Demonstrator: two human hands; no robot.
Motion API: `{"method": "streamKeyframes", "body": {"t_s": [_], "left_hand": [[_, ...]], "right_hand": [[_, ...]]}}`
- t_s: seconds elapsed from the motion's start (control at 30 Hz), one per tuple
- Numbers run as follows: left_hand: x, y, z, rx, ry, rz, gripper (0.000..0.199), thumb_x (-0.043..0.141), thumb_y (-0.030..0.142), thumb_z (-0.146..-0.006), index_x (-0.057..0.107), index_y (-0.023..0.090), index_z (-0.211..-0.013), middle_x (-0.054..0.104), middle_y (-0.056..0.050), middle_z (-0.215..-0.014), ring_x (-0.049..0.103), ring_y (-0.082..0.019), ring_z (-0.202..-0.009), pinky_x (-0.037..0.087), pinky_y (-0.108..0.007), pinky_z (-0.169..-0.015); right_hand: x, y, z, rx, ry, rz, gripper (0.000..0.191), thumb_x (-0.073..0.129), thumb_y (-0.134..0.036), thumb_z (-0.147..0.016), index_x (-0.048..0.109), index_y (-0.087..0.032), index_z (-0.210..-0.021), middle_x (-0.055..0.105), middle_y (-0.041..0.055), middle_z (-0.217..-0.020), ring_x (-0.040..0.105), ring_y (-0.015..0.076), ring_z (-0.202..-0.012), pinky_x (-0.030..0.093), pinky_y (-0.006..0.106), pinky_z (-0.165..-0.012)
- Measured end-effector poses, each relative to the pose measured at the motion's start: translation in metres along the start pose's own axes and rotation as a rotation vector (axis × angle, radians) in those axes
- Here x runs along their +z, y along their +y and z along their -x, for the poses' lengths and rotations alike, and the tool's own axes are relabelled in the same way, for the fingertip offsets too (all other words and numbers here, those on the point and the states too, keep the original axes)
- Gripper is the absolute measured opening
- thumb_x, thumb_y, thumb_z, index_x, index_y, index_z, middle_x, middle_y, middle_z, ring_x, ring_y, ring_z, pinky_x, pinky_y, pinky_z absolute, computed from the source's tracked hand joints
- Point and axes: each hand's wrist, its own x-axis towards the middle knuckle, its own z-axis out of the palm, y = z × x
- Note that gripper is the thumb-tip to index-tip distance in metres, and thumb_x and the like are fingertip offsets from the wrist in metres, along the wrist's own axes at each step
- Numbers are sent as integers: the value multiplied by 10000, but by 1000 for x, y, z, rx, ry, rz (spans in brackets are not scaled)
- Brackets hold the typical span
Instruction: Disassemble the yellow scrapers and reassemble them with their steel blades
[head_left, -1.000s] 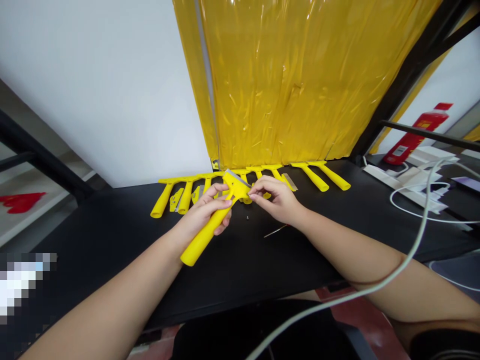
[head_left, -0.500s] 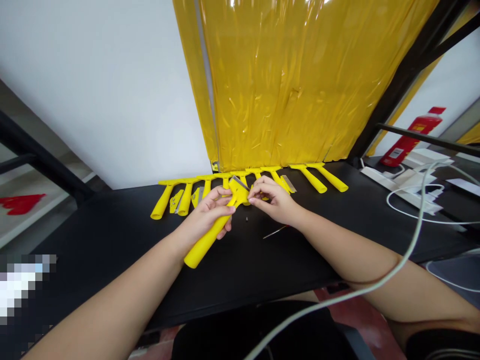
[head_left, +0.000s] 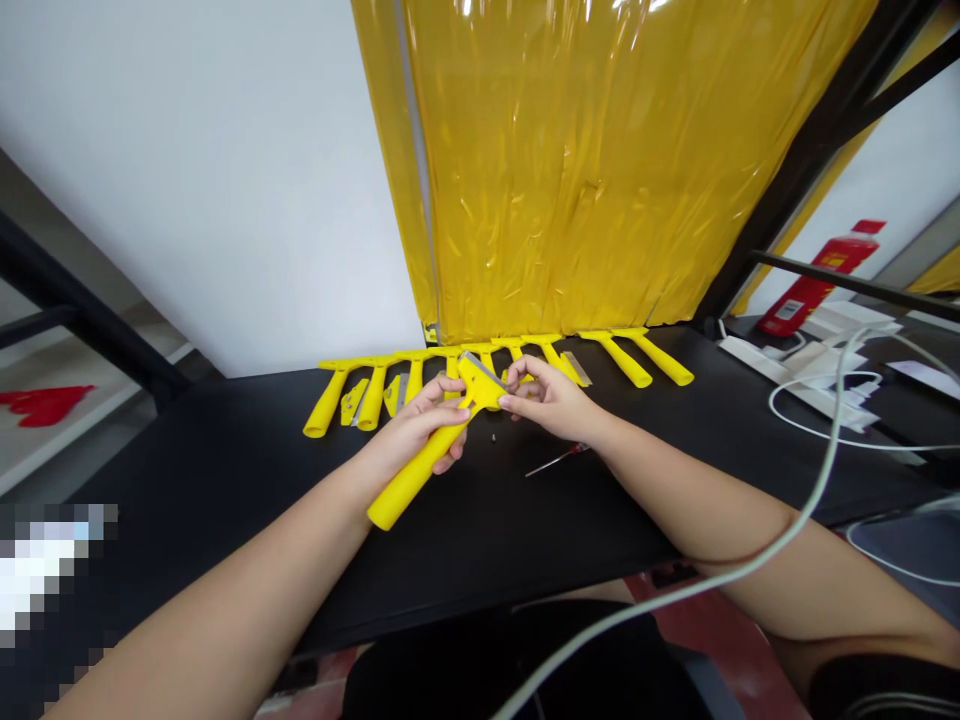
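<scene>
A yellow scraper (head_left: 412,480) slants over the table, its hollow handle end toward me. My left hand (head_left: 424,425) is closed around its neck, thumb on top. Along the far edge of the head runs a grey metal blade (head_left: 484,371). Thumb and fingers of my right hand (head_left: 551,400) pinch the head's right corner at the end of that blade. Below the head a tiny screw (head_left: 493,438) lies on the table. Under my right wrist is a thin screwdriver (head_left: 555,460), its red handle partly hidden.
Several yellow scraper handles (head_left: 326,405) line the back of the black table (head_left: 225,470), with loose blade pieces (head_left: 577,368) among them. A red bottle (head_left: 817,280) and white power strips (head_left: 787,375) stand right. A pale cable (head_left: 750,572) crosses before my right arm.
The scraper head has turned slightly, showing more of its flat face. My right fingers have shifted a little right along the blade to the corner, and more of the screwdriver's handle shows.
</scene>
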Motion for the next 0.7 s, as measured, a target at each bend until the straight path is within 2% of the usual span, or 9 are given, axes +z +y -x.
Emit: {"method": "streamKeyframes", "body": {"t_s": [0.07, 0.13, 0.2, 0.3, 0.4, 0.5, 0.57, 0.6, 0.7], "left_hand": [[-2, 1, -1, 0, 26, 5, 483, 785, 306, -810, 439, 281, -1146, 604, 75, -586, 548, -143, -361, 380, -164, -292], [-5, 3, -1, -1, 57, 7, 492, 796, 301, -797, 444, 281, -1140, 612, 71, -601, 557, -142, -374, 378, -161, -294], [-10, 7, -1, -3, 93, -2, 492, 796, 293, -793, 445, 283, -1137, 621, 64, -617, 563, -143, -386, 380, -161, -297], [-20, 13, 1, 18, 161, -8, 489, 783, 274, -798, 446, 284, -1152, 624, 55, -622, 575, -144, -411, 383, -154, -308], [-27, 16, 1, 44, 195, 4, 475, 761, 261, -809, 442, 280, -1160, 607, 63, -590, 562, -136, -404, 382, -147, -324], [-30, 17, 0, 69, 220, -10, 461, 752, 259, -817, 437, 279, -1152, 590, 77, -565, 556, -137, -393, 367, -146, -327], [-30, 18, 0, 81, 235, -30, 453, 751, 259, -825, 438, 282, -1152, 597, 79, -565, 551, -135, -379, 363, -153, -328], [-30, 18, 1, 83, 241, -38, 449, 751, 259, -828, 441, 283, -1152, 608, 78, -571, 543, -131, -368, 367, -158, -331], [-28, 19, 2, 91, 256, -62, 441, 753, 260, -827, 448, 285, -1145, 631, 69, -573, 531, -127, -352, 386, -174, -343]], "right_hand": [[-12, -8, 2, -20, -1, 66, 402, 827, -433, -819, 531, -226, -997, 568, -18, -942, 598, 106, -691, 527, 264, -601], [-32, -18, 7, -29, -62, 209, 328, 803, -404, -843, 573, -211, -973, 592, -18, -878, 565, 111, -685, 486, 251, -600], [-57, -27, 14, 52, -236, 426, 250, 820, -355, -819, 648, -197, -908, 591, -24, -795, 529, 119, -672, 447, 245, -588], [-85, -32, 23, 311, -511, 629, 312, 906, -298, -686, 737, -201, -929, 628, -20, -782, 575, 139, -666, 436, 247, -562], [-90, -29, 26, 379, -567, 792, 218, 901, -212, -644, 769, -203, -818, 657, -8, -769, 588, 150, -664, 417, 251, -559], [-79, -28, 25, 356, -597, 723, 133, 862, -212, -702, 744, -198, -762, 664, -12, -724, 589, 145, -653, 418, 247, -565], [-72, -28, 23, 298, -548, 557, 157, 824, -310, -796, 729, -195, -843, 684, -5, -755, 613, 145, -669, 462, 249, -590], [-68, -28, 22, 252, -472, 478, 201, 792, -371, -845, 715, -192, -893, 692, 4, -776, 625, 146, -675, 491, 258, -606], [-61, -24, 18, 84, -127, 385, 309, 726, -480, -911, 677, -179, -961, 682, 23, -781, 639, 149, -647, 546, 288, -620]]}}
